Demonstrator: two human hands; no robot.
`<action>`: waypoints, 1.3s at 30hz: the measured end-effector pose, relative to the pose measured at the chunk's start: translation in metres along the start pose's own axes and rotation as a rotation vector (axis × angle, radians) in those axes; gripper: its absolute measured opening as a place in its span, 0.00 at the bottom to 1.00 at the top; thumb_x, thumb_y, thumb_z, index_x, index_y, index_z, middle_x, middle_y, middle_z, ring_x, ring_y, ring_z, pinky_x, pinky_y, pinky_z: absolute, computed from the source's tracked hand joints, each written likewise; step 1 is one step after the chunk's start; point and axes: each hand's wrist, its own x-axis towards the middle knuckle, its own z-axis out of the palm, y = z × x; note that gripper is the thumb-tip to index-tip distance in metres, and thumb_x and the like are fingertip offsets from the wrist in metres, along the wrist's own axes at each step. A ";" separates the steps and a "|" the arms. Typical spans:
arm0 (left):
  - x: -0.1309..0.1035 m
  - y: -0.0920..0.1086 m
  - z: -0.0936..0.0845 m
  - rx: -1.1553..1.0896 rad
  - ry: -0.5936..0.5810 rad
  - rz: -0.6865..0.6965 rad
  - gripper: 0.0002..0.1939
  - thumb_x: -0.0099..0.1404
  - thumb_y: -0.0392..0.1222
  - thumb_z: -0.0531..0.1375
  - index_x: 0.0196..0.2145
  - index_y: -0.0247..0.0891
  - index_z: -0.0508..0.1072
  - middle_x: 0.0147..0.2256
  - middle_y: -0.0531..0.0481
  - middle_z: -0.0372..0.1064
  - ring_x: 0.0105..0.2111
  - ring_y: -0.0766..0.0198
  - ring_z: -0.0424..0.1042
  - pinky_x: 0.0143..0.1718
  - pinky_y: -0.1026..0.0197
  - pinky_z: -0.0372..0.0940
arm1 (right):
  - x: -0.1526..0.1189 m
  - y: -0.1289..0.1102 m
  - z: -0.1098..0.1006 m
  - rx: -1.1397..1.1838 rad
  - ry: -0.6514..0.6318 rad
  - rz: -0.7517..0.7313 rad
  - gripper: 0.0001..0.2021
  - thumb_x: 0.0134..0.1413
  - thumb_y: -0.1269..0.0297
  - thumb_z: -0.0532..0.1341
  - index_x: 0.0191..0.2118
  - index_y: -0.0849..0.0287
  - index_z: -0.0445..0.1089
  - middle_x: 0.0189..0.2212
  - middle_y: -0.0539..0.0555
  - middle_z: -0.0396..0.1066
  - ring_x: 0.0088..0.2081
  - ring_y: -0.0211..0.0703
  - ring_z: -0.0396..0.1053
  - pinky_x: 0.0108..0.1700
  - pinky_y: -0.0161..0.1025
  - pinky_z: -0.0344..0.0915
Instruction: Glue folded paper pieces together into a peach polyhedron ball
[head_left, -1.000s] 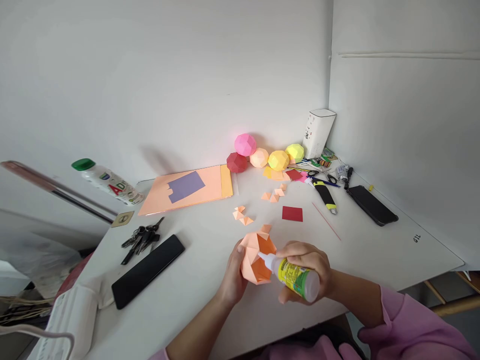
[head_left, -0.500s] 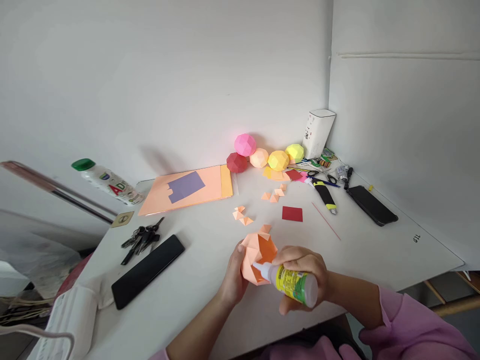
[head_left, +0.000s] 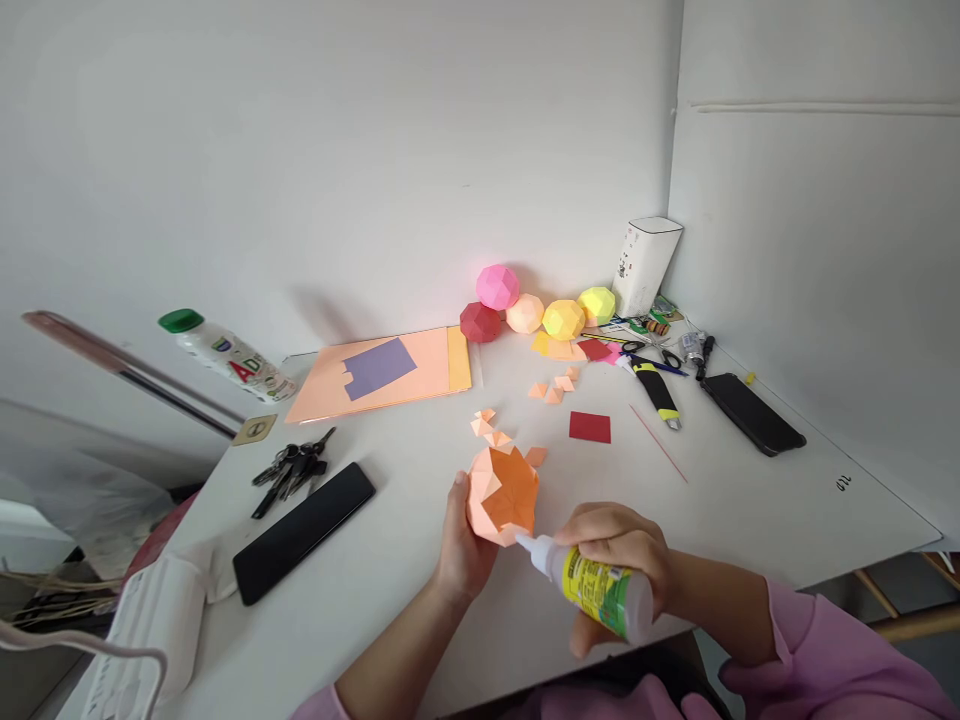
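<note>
So the left hand (head_left: 466, 550) has its fingers clamped on this open peach paper ball (head_left: 501, 497) above the white bench (head_left: 360, 590). The right hand (head_left: 622, 550) has its fingers wrapped round a glue bottle (head_left: 600, 590), tilted, nozzle right at the ball's near edge. Some folded peach bits (head_left: 491, 428) are just beyond the ball, a red card (head_left: 590, 427) is beyond it to the right, closed coloured balls (head_left: 564, 319) sit way behind it, and a black phone (head_left: 304, 533) lies off to its left.
</note>
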 end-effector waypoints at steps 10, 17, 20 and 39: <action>-0.002 -0.001 0.003 0.021 -0.019 -0.002 0.30 0.68 0.59 0.44 0.49 0.32 0.72 0.43 0.40 0.73 0.48 0.47 0.69 0.48 0.51 0.62 | -0.002 0.002 0.002 -0.030 -0.021 -0.009 0.28 0.45 0.54 0.68 0.48 0.63 0.61 0.28 0.58 0.72 0.25 0.43 0.72 0.28 0.39 0.75; -0.002 -0.001 0.003 0.057 0.015 0.017 0.30 0.67 0.60 0.46 0.48 0.33 0.73 0.43 0.40 0.74 0.47 0.47 0.69 0.46 0.51 0.63 | -0.003 0.002 0.002 -0.033 -0.038 -0.029 0.26 0.47 0.52 0.67 0.47 0.63 0.62 0.28 0.58 0.73 0.24 0.42 0.72 0.28 0.38 0.74; -0.003 0.000 0.003 0.061 0.022 0.018 0.30 0.67 0.60 0.45 0.49 0.33 0.72 0.43 0.40 0.73 0.47 0.47 0.69 0.46 0.52 0.63 | -0.005 0.002 0.001 -0.063 -0.038 -0.026 0.26 0.46 0.52 0.67 0.46 0.62 0.62 0.28 0.57 0.73 0.24 0.42 0.72 0.28 0.38 0.74; -0.004 0.001 0.005 0.057 0.003 0.003 0.30 0.67 0.60 0.46 0.49 0.34 0.72 0.43 0.41 0.73 0.47 0.48 0.69 0.46 0.52 0.63 | -0.003 0.002 -0.001 -0.066 -0.066 -0.019 0.31 0.41 0.52 0.70 0.49 0.60 0.61 0.30 0.59 0.75 0.25 0.44 0.73 0.28 0.40 0.75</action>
